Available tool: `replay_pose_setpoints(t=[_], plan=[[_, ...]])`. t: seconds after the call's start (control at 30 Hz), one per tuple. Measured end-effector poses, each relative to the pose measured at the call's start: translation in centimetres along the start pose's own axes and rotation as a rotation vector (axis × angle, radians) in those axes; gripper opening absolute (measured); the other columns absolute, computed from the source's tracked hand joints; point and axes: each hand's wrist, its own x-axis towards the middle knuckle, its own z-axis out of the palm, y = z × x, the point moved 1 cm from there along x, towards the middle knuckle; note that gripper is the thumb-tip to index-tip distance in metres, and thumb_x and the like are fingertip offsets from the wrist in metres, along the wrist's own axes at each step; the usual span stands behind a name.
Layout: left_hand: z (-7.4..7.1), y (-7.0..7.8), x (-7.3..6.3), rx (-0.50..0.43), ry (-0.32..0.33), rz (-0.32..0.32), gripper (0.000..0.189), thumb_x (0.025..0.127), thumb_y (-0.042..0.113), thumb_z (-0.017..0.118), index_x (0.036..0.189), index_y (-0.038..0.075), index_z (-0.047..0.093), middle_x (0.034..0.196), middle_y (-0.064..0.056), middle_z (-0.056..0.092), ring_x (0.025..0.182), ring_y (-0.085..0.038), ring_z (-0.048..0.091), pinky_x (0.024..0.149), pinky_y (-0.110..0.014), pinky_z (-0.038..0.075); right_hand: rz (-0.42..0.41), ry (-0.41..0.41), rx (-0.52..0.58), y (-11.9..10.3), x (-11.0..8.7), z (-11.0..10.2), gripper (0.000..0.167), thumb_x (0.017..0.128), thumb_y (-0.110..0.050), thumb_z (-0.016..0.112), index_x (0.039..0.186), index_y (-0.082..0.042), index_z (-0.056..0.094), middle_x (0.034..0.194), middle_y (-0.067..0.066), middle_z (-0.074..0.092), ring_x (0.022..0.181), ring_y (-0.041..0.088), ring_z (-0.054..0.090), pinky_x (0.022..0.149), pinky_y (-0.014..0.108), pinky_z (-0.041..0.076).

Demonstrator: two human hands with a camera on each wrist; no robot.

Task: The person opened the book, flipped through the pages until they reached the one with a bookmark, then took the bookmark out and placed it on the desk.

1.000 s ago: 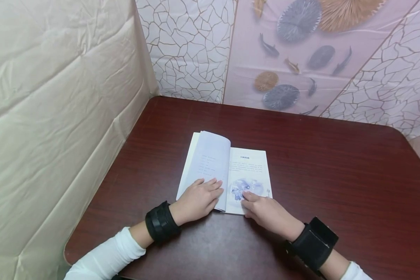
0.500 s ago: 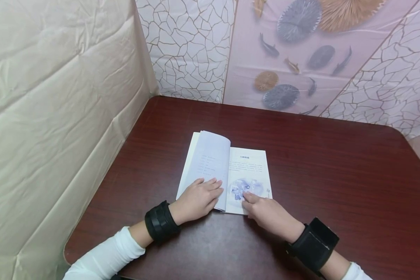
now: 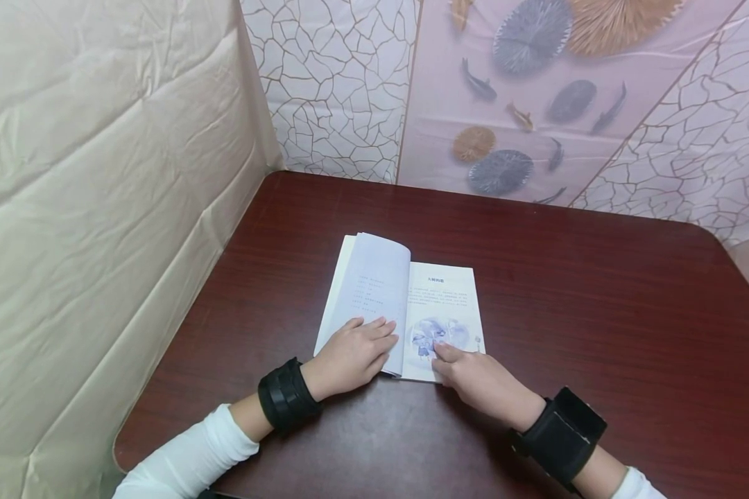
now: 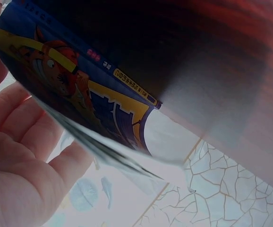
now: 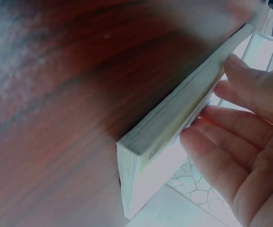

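An open book lies on the table, its right page bearing a short text and a blue drawing. The raised left leaves curve over from the spine. My left hand rests with its fingers spread across the lower part of those leaves. In the left wrist view the book's colourful cartoon cover shows beneath that hand. My right hand touches the lower right page beside the drawing, its fingers loosely bent. The right wrist view shows the fingertips against the page, above the thick page block.
The dark red-brown table extends around the book on every side. A cream cloth hangs along the left, and a patterned cloth covers the wall behind. Black bands circle both wrists.
Hardly anything differs. The right hand has shifted very slightly at the lower page, while the left hand and the book stay in place.
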Motion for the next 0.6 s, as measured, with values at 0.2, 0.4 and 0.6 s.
replay_pose_setpoints(t=[0.2, 0.4, 0.6], plan=[[-0.07, 0.03, 0.05, -0.001, -0.009, -0.005, 0.033, 0.087, 0.023, 0.051, 0.117, 0.013, 0.059, 0.125, -0.003, 0.054, 0.118, -0.015, 0.048, 0.095, -0.040, 0.038, 0.002, -0.002, 0.022, 0.02, -0.05, -0.20, 0.010, 0.075, -0.003, 0.063, 0.075, -0.012, 0.058, 0.107, 0.013, 0.063, 0.095, 0.020, 0.062, 0.057, 0.028, 0.050], [-0.11, 0.09, 0.06, -0.007, -0.009, -0.007, 0.033, 0.086, 0.022, 0.052, 0.117, 0.013, 0.058, 0.125, -0.003, 0.054, 0.119, -0.015, 0.048, 0.095, -0.041, 0.038, 0.024, -0.008, 0.021, -0.03, -0.13, -0.07, 0.007, 0.076, -0.003, 0.061, 0.078, -0.011, 0.060, 0.108, 0.014, 0.063, 0.098, 0.020, 0.061, 0.062, 0.030, 0.051], [-0.01, 0.05, 0.05, -0.007, 0.003, -0.004, 0.033, 0.086, 0.022, 0.052, 0.117, 0.013, 0.059, 0.124, -0.003, 0.055, 0.118, -0.015, 0.048, 0.095, -0.041, 0.038, 0.051, 0.002, 0.033, -0.08, -0.17, 0.20, 0.005, 0.078, -0.007, 0.059, 0.079, -0.011, 0.061, 0.107, 0.014, 0.063, 0.095, 0.022, 0.063, 0.063, 0.031, 0.052]])
